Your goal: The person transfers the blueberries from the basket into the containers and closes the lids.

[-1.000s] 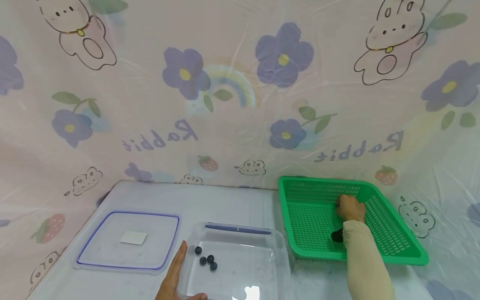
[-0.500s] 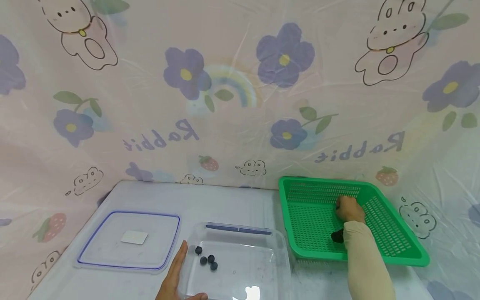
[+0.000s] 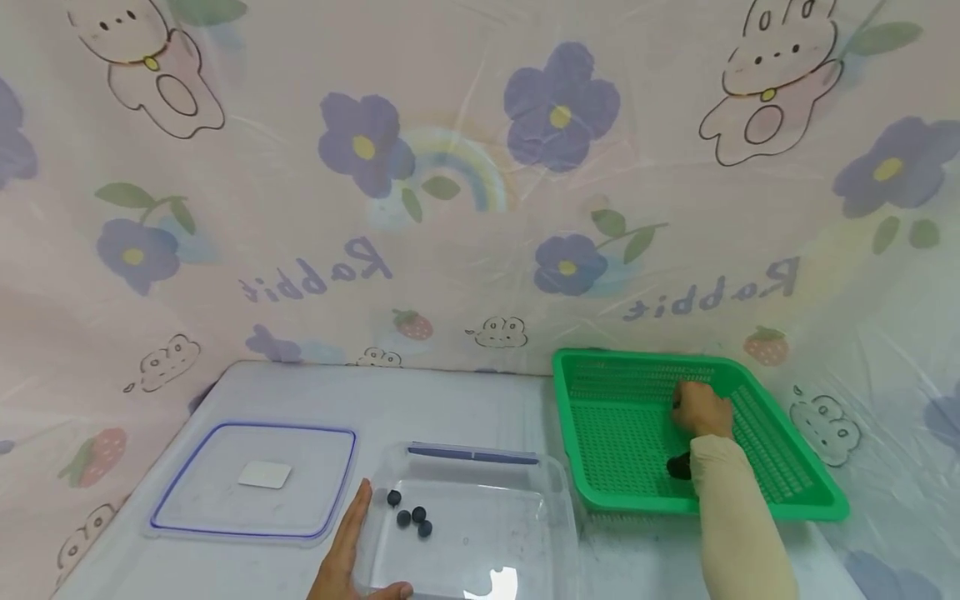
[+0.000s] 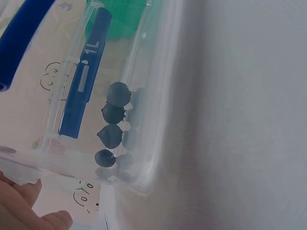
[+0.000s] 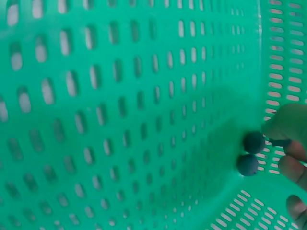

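Observation:
My left hand lies along the left wall of a clear plastic box, fingers straight and thumb spread near its front. Several blueberries sit loose in the box's left part; the left wrist view shows these blueberries through the clear wall. On the right, my right hand reaches down into a green basket. In the right wrist view, the right hand's fingers and thumb pinch a small dark thing, apparently a blueberry, mostly hidden. Two more blueberries lie beside the fingertips at the basket's corner.
A clear lid with a blue seal lies flat left of the box, with a white label on it. A blue latch runs along the box's back edge. A printed curtain hangs behind the white table.
The head view has shifted slightly. My right hand stays at the same place in the basket, with only a slight movement; the left hand and the blueberries in the box keep their places.

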